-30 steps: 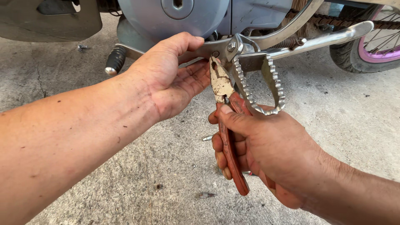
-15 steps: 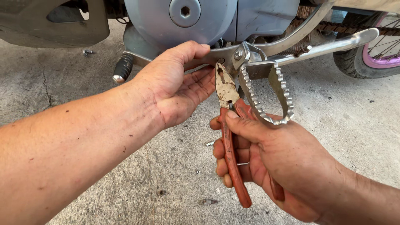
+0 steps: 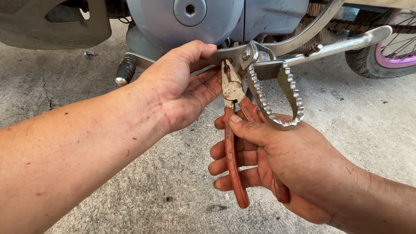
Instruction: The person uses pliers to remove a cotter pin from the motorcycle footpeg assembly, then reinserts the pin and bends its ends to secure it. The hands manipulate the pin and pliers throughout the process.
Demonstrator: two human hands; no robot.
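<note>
**Pliers at the footrest pivot, bare concrete underfoot**

Floor (image 3: pixel 368 125): grey concrete, cracked, gritty, a small screw (image 3: pixel 218 208) lying loose. Right hand (image 3: pixel 281 169) wrapped around red-handled pliers (image 3: pixel 234 130), nose up at the footrest (image 3: pixel 277 97) pivot. Left hand (image 3: pixel 182 84) clasps the bracket (image 3: pixel 227 54) under the motorcycle's blue engine cover (image 3: pixel 186 21).
</note>
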